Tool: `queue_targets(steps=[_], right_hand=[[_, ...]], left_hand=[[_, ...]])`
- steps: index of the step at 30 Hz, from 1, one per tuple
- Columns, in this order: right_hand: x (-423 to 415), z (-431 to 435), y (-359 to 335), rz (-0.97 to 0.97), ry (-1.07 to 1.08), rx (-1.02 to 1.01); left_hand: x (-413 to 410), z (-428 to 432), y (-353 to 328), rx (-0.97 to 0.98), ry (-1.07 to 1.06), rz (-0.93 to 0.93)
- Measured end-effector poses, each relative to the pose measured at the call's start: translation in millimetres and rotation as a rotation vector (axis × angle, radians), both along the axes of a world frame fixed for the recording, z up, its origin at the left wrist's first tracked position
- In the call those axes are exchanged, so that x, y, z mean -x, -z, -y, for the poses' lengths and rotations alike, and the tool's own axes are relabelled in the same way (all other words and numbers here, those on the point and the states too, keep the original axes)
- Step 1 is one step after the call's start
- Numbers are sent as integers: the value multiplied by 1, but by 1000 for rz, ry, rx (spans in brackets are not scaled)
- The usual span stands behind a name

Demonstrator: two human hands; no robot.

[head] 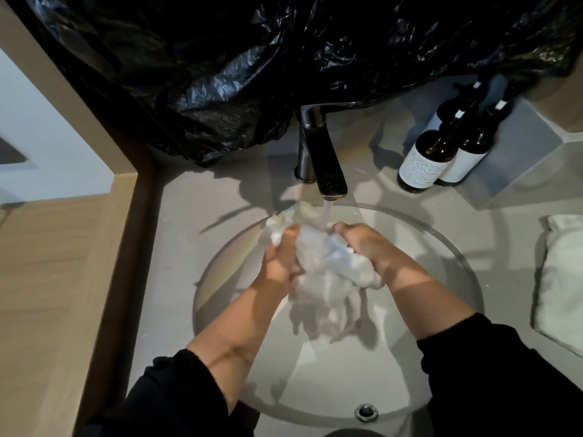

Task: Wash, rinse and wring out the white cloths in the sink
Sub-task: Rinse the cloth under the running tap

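A bunched, wet white cloth [328, 272] hangs over the round sink [467, 279], under water running from the dark faucet [321, 162]. My left hand [282, 257] grips the cloth's left side, with a crumpled end sticking out above its fingers. My right hand [366, 247] grips the cloth's right side. Loose ends of the cloth dangle down between my forearms. The stream falls onto the cloth between my two hands.
Two dark pump bottles [441, 156] with white labels stand on the counter at the back right. A folded white cloth [561, 279] lies on the counter right of the sink. Black plastic sheeting [252, 58] covers the wall behind. An overflow hole [366, 412] sits at the near rim.
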State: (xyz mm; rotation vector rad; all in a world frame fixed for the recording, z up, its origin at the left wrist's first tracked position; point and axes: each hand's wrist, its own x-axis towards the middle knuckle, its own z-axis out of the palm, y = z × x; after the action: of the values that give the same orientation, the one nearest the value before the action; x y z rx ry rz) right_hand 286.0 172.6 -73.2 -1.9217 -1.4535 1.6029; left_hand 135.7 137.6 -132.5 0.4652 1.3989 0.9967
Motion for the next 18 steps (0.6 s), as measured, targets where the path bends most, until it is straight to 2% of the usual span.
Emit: queue_targets(steps=[2, 5, 7, 9, 12, 16, 18], right_hand=[[-8, -4, 2, 88, -11, -70], [-6, 12, -1, -50, -235, -6], [-3, 25, 5, 138, -445, -144], [-9, 25, 7, 277, -437, -241], [-25, 27, -10, 365, -420, -331], [-46, 38, -32, 187, -368, -337], [-56, 44, -48, 3, -282, -277]], left_hand=[[5, 3, -3, -18, 32, -42], [1, 5, -1, 64, 54, -122], [-4, 5, -3, 50, 100, -137], [-3, 7, -13, 67, 167, -143], [7, 12, -28, 44, 328, -65], [27, 19, -44, -95, 637, 117], [35, 23, -52, -197, 744, 122]])
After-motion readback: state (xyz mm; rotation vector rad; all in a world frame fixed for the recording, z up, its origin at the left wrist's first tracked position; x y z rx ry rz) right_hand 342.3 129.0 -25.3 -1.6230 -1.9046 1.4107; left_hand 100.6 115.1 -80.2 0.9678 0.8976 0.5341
